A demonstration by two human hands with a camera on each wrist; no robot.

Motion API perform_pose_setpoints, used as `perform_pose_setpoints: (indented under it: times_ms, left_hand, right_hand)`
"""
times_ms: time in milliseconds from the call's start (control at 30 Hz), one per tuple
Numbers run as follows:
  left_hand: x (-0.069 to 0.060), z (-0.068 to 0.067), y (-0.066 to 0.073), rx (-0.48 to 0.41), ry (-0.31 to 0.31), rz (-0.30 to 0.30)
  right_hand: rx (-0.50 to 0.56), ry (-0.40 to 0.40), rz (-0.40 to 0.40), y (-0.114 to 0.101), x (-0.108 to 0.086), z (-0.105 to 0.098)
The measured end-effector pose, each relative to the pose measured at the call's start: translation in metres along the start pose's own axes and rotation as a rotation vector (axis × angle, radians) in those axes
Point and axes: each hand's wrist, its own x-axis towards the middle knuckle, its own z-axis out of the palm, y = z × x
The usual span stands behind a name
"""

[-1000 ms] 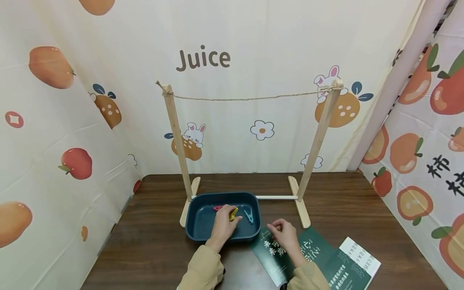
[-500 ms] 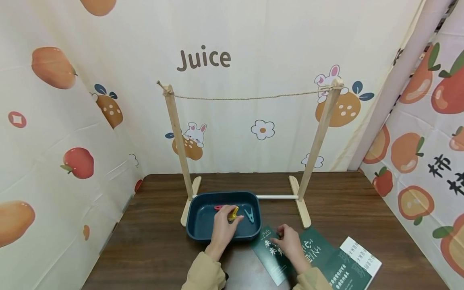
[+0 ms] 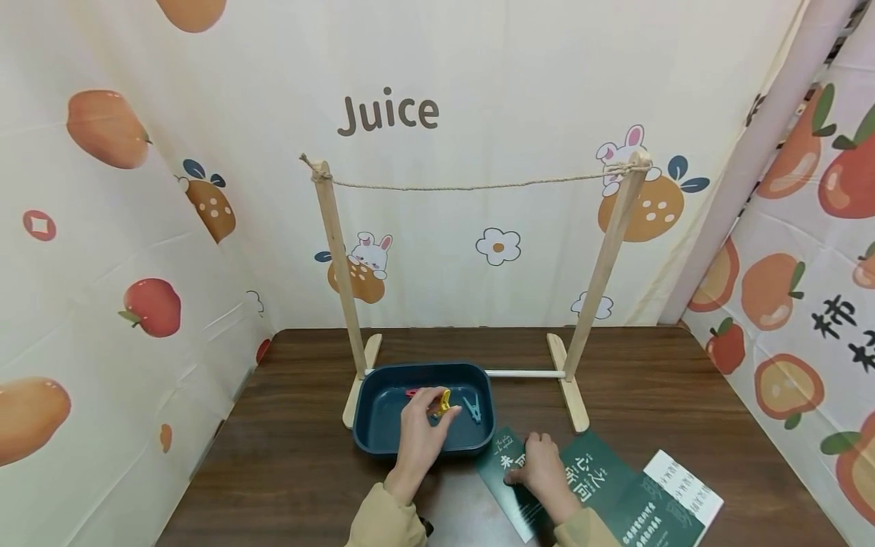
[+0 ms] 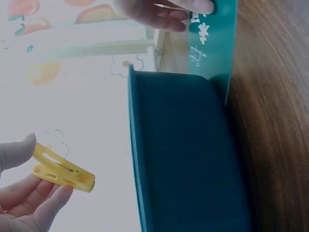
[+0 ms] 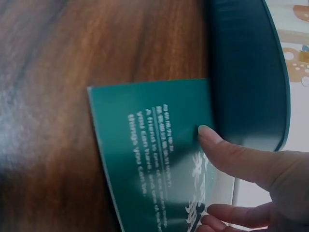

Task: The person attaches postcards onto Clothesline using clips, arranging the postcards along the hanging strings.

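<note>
Seen from the head camera, my left hand (image 3: 418,433) reaches over the dark blue tray (image 3: 374,414), its thumb and fingers pinching the yellow clip (image 3: 445,400), which sits at that hand's one o'clock. The left wrist view shows the clip held clear above the tray's rim, thumb on one arm of it, fingers on the other, its nose pointing away from the palm.

A light blue clip (image 3: 472,409) lies in the tray at my left hand's two o'clock, and a red clip (image 3: 412,393) at twelve, partly covered by the hand.

My right hand (image 3: 542,472) is at the tray's four o'clock, over a green booklet (image 3: 502,490) lying on the desk (image 3: 287,441). In the right wrist view thumb and fingers stand wide of each other around the booklet's edge, with no grip showing; how firmly they touch it I can't tell. A second green booklet (image 3: 595,475) lies at that hand's three o'clock, and a third booklet (image 3: 649,513), with a white end, farther off towards four.

Beyond the tray, towards twelve, a wooden stand (image 3: 608,266) rises from the desk, a thin rope (image 3: 472,188) strung between its posts.
</note>
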Motion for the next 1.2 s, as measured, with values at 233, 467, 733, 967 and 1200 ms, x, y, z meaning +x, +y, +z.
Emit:
perform_pose_setpoints:
  times_ms: [233, 467, 733, 967, 1200]
  left_hand:
    - [-0.001, -0.003, 0.009, -0.035, -0.009, -0.03]
    - [-0.004, -0.003, 0.011, -0.052, -0.008, -0.021]
    - [-0.004, -0.004, 0.013, -0.085, -0.002, -0.015]
    - [-0.003, -0.006, 0.016, -0.106, 0.001, -0.015]
    - [0.0, -0.009, 0.02, -0.125, -0.004, 0.047]
  right_hand:
    - [-0.051, 0.022, 0.02, -0.005, -0.005, 0.0]
    - [-0.062, 0.023, 0.031, -0.004, -0.003, 0.001]
    - [-0.012, -0.001, 0.025, 0.003, -0.002, -0.002]
    - [0.052, -0.031, -0.018, 0.007, -0.006, -0.011]
    - [0.137, -0.121, 0.023, 0.016, -0.006, -0.019]
